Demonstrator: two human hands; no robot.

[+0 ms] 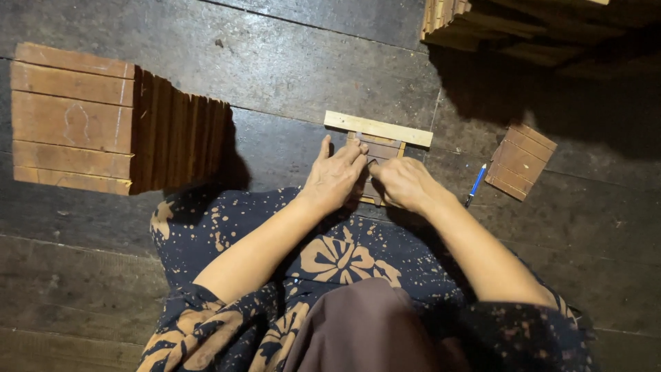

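1. The left hand [334, 178] lies flat on a small brown wooden piece [379, 148] on the floor [289, 62], fingers [352, 153] pressed together and stretched forward.
2. The right hand [403, 182] rests on the same piece just beside the left; its fingers curl down onto the wood, but whether they pinch anything I cannot tell.
3. The piece butts against a pale wooden strip [378, 129] lying crosswise at its far end.
4. A blue pen [476, 183] lies near the right hand, next to a small slatted panel [521, 161].
5. A tall stack of wooden panels [72, 117] stands well apart on the left; another stack [454, 21] sits at the top right.
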